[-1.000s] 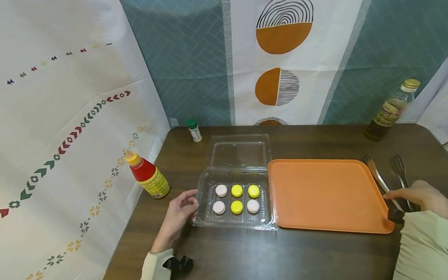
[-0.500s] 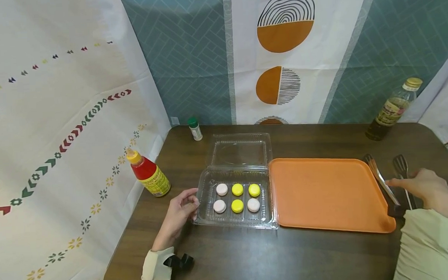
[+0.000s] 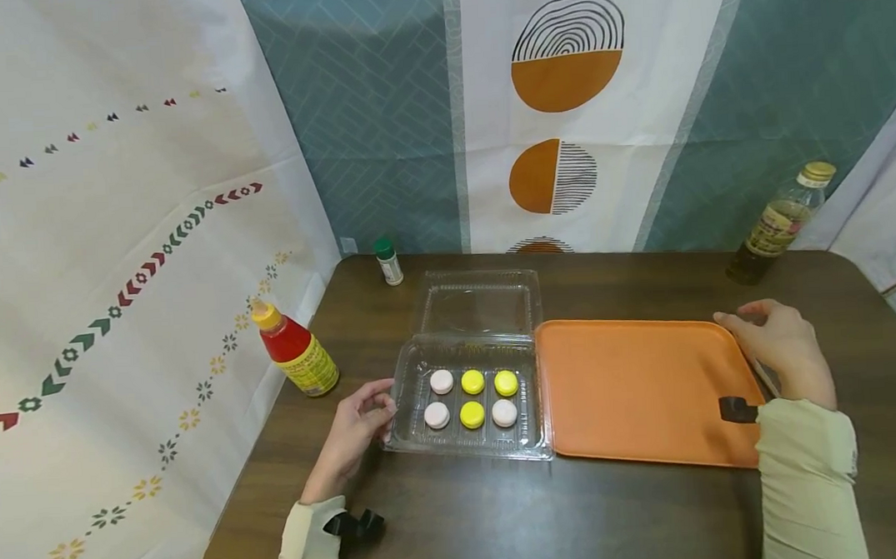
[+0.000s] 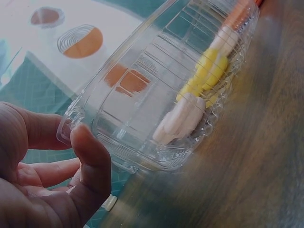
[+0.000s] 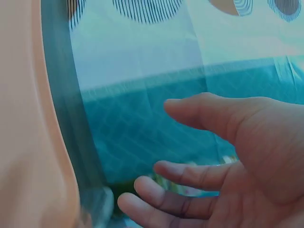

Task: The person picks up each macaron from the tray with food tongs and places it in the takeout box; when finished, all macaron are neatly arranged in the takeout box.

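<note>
A clear plastic clamshell box lies with its lid folded back. Inside sit several macarons, some white and some yellow. My left hand pinches the box's left rim between thumb and finger, as the left wrist view shows. To the right, touching or nearly touching the box, is an orange tray. My right hand hovers near the tray's upper right corner, fingers spread and holding nothing in the right wrist view. It mostly covers the utensils there; one handle shows beside the tray.
A red sauce bottle with a yellow cap stands at the table's left edge. Toward the back are a small green-capped shaker and, at the right, an oil bottle. Patterned cloths hang behind the dark wooden table.
My right hand has moved left and toward the back, from beside the utensil handles to the tray's upper right corner. My left hand stays at the box rim.
</note>
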A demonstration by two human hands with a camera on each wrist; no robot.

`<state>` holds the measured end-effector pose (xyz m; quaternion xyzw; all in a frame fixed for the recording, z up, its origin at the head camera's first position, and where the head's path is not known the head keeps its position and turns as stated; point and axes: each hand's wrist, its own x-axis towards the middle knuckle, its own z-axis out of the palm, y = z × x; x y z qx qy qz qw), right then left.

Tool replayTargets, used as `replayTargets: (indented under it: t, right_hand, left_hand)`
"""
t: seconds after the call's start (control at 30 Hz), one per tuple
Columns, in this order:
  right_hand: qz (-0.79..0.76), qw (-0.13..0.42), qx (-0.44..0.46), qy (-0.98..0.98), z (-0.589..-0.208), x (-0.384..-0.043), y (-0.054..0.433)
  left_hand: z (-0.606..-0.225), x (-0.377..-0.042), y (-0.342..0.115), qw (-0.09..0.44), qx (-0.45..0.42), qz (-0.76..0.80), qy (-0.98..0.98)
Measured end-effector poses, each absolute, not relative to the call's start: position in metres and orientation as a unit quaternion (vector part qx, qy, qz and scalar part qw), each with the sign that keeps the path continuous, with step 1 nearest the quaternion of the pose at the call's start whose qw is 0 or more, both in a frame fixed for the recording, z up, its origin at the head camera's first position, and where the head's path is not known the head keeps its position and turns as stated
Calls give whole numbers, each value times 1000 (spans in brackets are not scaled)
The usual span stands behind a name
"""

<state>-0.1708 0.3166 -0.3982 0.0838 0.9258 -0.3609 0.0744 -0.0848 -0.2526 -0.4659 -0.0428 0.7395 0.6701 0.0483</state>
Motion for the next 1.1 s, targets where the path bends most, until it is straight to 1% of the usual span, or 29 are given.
replayTargets:
  t: [0.3,0.5,0.73,0.93,1.1]
  right_hand:
    - [-405,38,46,912,-406,-189,270]
    - [-397,34,20,917,-405,-197,242]
    - [-413,46,-10,910,-406,-201,211]
    - [-420,18,-43,906,-413,-205,186]
    - [-434,13,-78,897,-422,-210,165]
  left_hand:
    - [-465,-83,-253,57,-54,671,737]
    - [-465,-84,-253,57,-47,674,735]
    - [-466,-82,-252,59,-50,676,733]
    - [-466,-81,-251,63,-47,673,735]
    - [-465,-82,-252,58,-49,674,734]
